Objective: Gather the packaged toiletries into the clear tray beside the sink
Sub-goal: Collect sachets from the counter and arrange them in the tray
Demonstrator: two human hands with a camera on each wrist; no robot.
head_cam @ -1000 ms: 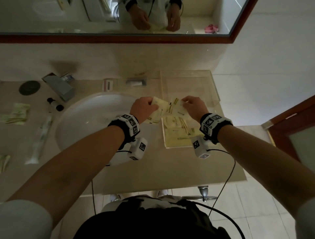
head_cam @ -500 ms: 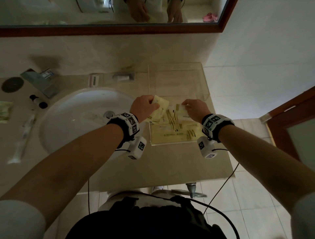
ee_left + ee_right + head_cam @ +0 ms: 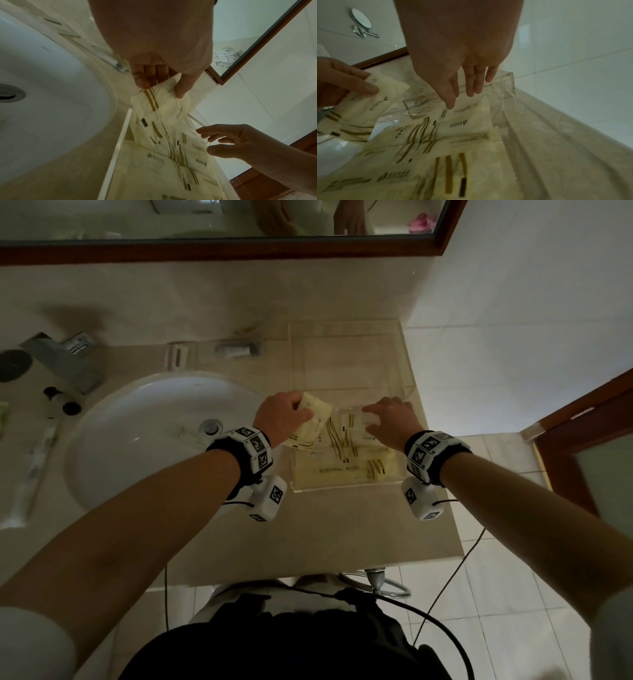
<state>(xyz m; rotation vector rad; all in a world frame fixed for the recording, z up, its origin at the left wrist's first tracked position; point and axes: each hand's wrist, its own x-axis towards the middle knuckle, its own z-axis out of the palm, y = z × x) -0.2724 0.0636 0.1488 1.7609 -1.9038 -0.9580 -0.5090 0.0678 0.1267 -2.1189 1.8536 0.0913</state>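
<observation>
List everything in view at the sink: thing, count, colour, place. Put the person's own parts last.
clear tray: one, transparent, on the counter right of the sink.
packets in the tray: several, exact count unclear, cream with gold stripes, overlapping inside it.
held packets: at least one, cream, over the tray's left edge.
sink: one, white, set in the counter.
counter: one, beige stone.
faucet: one, grey metal, behind the sink on the left.
small bottles: two dark caps, left of the sink.
long wrapped item: one, pale, far left.
mirror: one, brown frame, on the wall.
left hand: grips the held packets.
right hand: fingers straight, tips on a packet in the tray.
</observation>
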